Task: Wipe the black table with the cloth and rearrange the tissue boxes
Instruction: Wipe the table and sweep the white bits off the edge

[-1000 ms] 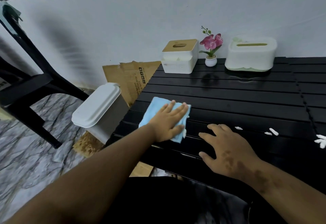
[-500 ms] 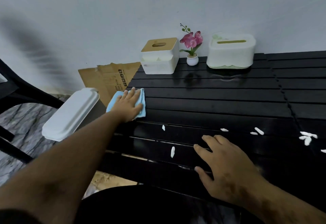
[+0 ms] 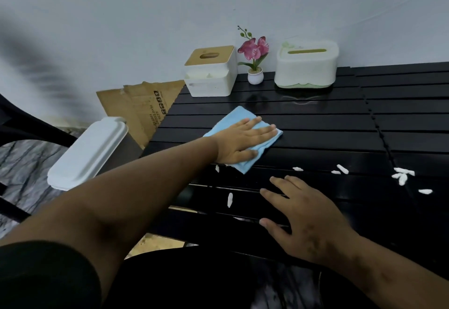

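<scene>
Left hand (image 3: 243,142) lies flat, fingers straight, pressing the cloth (image 3: 239,126) onto the bench (image 3: 315,123) near its left edge, about midway front to back. Right hand (image 3: 308,221) is spread palm-down on the front slats, holding nothing, looks like a brace. Cloth is thin and soft, bunches at its near corner, so it probably drags best under a flat palm rather than a pinch; the slat grooves likely snag it and trap bits. White scraps (image 3: 402,175) are scattered along the front half, from just beside the cloth out toward the right edge; light, will likely skitter, so sweep slow toward one edge. Both boxes stand at the back edge against the wall: wood-lid box (image 3: 211,75) at the back-left corner, green-base box (image 3: 306,66) further right, flower pot (image 3: 255,75) between them, near both; contact can't be told. Boxes look like rigid plastic, probably light, smooth-sided; I'd grip each across its short sides, low, not by the lid, which may lift off. Pot looks tippy, top-heavy stem; keep clear when shifting either box. Bench surface is glossy, so boxes should slide easily.
</scene>
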A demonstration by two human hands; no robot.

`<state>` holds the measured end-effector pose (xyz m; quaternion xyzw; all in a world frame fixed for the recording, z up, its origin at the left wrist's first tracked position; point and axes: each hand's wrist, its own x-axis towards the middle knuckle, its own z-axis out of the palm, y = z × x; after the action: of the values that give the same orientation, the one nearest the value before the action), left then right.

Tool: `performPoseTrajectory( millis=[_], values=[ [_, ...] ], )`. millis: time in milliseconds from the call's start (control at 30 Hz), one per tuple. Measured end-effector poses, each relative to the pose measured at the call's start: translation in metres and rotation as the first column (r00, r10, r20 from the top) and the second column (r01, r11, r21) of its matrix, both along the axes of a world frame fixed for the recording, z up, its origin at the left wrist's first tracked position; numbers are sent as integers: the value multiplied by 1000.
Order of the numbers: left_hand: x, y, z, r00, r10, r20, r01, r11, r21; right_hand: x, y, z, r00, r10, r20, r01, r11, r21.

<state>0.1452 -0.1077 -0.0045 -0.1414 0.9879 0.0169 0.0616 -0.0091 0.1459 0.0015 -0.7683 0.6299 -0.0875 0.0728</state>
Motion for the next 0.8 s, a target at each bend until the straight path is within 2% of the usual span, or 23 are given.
performPoseTrajectory(
  millis=[100, 200, 333, 400, 600, 800],
  values=[
    [4, -10, 5, 999, 33, 4, -33, 999, -9, -1, 2, 3, 999, 1, -39, -2, 1000, -20],
    [22, -24, 9, 978, 209, 5, -209, 978, -4, -1, 4, 3, 998, -8, -62, 8, 1000, -8],
    [79, -31, 12, 868, 497, 0, -497, 868, 3, 1, 6, 2, 999, -23, -46, 23, 1000, -6],
    [114, -21, 13, 811, 585, -4, -585, 811, 7, 0, 5, 3, 999, -16, -31, 16, 1000, -4],
    [181, 49, 0, 746, 666, -16, -665, 746, 10, 3, 5, 10, 1000, -11, -15, 11, 1000, 18],
    [133, 118, 6, 725, 689, -1, -688, 725, 27, 2, 9, 17, 1000, 10, -27, -9, 1000, 30]
  ],
)
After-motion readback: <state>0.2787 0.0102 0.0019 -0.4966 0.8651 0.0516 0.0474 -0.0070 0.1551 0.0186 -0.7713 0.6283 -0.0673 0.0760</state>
